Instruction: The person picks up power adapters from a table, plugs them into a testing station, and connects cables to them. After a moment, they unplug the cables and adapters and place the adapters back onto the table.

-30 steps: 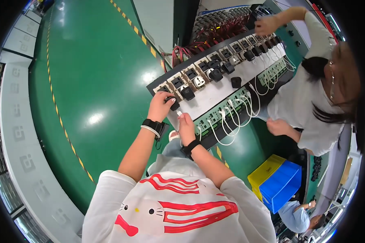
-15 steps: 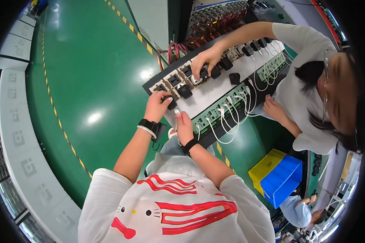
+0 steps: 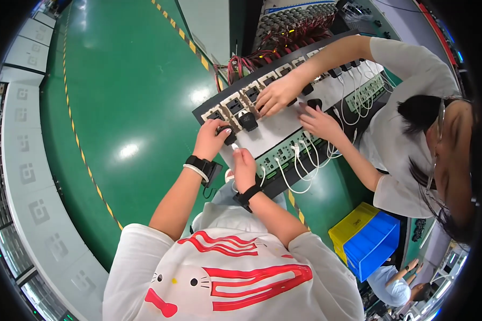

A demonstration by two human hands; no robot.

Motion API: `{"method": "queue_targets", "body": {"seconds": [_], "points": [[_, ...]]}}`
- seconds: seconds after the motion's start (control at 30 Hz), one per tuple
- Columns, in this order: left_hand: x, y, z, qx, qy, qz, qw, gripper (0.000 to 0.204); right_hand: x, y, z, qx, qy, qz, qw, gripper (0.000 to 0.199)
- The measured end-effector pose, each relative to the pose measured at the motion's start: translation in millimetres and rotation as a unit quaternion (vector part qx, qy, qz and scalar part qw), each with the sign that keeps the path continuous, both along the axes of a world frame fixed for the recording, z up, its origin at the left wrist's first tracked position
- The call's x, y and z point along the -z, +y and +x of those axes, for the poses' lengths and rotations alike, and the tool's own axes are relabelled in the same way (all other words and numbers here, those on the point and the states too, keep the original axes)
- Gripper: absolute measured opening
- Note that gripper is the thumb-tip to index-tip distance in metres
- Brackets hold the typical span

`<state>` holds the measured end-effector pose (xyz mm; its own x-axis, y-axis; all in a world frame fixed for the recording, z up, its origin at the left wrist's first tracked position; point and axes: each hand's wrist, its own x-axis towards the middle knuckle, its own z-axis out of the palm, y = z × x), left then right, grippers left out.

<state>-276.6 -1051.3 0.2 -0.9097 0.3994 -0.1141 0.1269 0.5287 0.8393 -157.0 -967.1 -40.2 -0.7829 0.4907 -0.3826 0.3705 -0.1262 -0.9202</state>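
My left hand [image 3: 211, 140] is closed around a black plug-in power adapter [image 3: 230, 136] at the near left end of a row of sockets [image 3: 234, 105]. Close by, my right hand [image 3: 245, 167] pinches the white cable plug [image 3: 235, 147] of a cable, its tip at the adapter's lower side. Whether the plug is fully in cannot be made out. Another black adapter [image 3: 247, 121] sits in the socket just right of my left hand. Below the white panel [image 3: 273, 136], a green port strip [image 3: 276, 155] has several white cables plugged into it.
A co-worker's hands [image 3: 284, 95] reach over the same board from the right, one near the sockets, one by a loose black adapter [image 3: 314, 103]. Red wires [image 3: 238, 69] bunch behind the board. A blue and yellow crate [image 3: 372, 241] stands at the lower right.
The co-worker's lower hand has come up onto the board beside the loose adapter, and their other hand has shifted slightly right. My own hands stay at the same adapter; the view has shifted slightly.
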Motion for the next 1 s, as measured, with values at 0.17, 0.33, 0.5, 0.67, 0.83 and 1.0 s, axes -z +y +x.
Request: {"method": "queue_targets", "body": {"seconds": [0.17, 0.33, 0.5, 0.67, 0.83, 1.0], "points": [[-0.2, -0.1, 1.1, -0.004, -0.007, 0.004, 1.0, 0.023, 0.1, -0.1, -7.8, -0.006, 0.001, 0.015, 1.0, 0.026], [-1.6, 1.7, -0.4, 0.002, 0.005, 0.0, 1.0, 0.022, -17.2, 9.1, -10.6, -0.036, -0.014, 0.036, 0.999, 0.024], [0.4, 2.8, 1.9, -0.012, -0.014, 0.025, 1.0, 0.022, -28.9, 50.9, 18.9, -0.162, 0.011, -0.058, 0.985, 0.022], [1.8, -0.7, -1.1, -0.029, -0.011, 0.026, 0.999, 0.019, -73.2, 88.6, 128.6, -0.038, -0.061, -0.1, 0.992, 0.021], [-2.6, 2.4, 2.5, -0.017, 0.011, 0.017, 1.0, 0.019, -59.8, 126.3, 158.2, 0.152, -0.147, -0.129, 0.969, 0.026], [-5.8, 0.2, 2.7, -0.01, 0.007, -0.002, 1.0, 0.021, -74.4, 138.3, 137.7, 0.213, 0.006, -0.207, 0.955, 0.021]]}}
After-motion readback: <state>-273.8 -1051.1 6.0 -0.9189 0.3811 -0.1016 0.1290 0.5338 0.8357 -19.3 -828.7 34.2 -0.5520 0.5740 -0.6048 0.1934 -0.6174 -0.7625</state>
